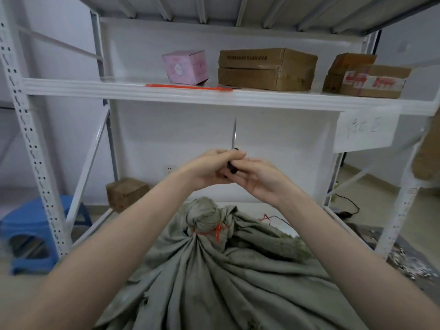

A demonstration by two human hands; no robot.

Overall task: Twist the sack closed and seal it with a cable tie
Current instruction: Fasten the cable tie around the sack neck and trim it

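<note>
While both hands meet at the centre of the frame, the left hand (209, 170) and the right hand (252, 177) hold a pair of scissors (233, 160) between them, each grip curled on the black handles, the narrow blades pointing straight up toward the shelf (71, 88). Below the hands, in the lower middle of the frame, the grey-green sack (214, 277) lies with its neck twisted into a bunched knob. An orange cable tie (217, 231) is cinched around that neck, its tail hanging down over the cloth. Neither hand touches the sack. On the white shelf above lie spare orange cable ties (188, 86), with a pink box (185, 66) just behind them and brown cartons (266, 69) to the right. A blue stool (31, 232) stands at the lower left.
</note>
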